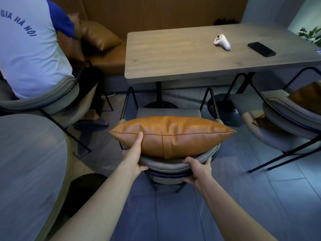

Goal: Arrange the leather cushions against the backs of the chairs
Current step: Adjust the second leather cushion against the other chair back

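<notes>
A tan leather cushion [173, 134] stands on edge on the grey chair [166, 166] in front of me, leaning against its curved backrest. My left hand [137, 153] grips the cushion's left end, thumb on its top seam and fingers at the backrest. My right hand [197, 171] is closed over the backrest rim just under the cushion's right half. Another tan cushion [99, 36] lies on the bench at the back left. A brown cushion [305, 97] rests in the chair [284, 122] at the right.
A wooden table [199, 58] stands beyond the chair with a white controller [222, 42] and a black phone [261, 49] on it. A person in a white and blue shirt [29, 49] sits at the left. A round table [29, 171] edges in at the lower left.
</notes>
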`<control>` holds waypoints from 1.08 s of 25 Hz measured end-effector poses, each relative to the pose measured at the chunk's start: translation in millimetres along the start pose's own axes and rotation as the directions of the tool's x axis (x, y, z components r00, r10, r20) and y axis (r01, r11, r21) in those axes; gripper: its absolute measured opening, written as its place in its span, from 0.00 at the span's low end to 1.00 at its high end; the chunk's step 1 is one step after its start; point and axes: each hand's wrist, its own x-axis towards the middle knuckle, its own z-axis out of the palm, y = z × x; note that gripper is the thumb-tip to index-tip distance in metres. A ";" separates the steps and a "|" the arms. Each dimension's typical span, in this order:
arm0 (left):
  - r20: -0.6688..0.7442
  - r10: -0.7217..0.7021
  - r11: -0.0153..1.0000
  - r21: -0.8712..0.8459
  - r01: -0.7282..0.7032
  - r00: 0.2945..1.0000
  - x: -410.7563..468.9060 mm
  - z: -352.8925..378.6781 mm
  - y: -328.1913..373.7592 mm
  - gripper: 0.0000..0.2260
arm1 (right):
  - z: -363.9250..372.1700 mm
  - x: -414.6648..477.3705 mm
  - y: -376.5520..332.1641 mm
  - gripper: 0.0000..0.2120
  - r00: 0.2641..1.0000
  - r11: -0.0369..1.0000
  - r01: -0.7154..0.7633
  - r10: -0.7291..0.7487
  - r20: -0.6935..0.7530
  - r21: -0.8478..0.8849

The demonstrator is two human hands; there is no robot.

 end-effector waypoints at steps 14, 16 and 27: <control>-0.009 -0.054 0.997 -0.051 0.054 0.998 14.0 56.2 -4.7 0.49 | -36.4 61.2 -58.4 0.44 0.990 0.986 0.115 -0.102 0.102 -0.124; -0.006 -0.064 0.996 -0.055 0.063 0.998 15.8 59.4 -4.1 0.48 | -39.1 61.0 -63.1 0.40 0.986 0.984 0.130 -0.117 0.118 -0.118; 0.125 -0.018 1.000 -0.009 0.019 0.992 21.7 29.2 10.6 0.48 | 2.3 -2.7 -16.6 0.10 0.420 -0.067 0.607 -0.819 0.391 -0.792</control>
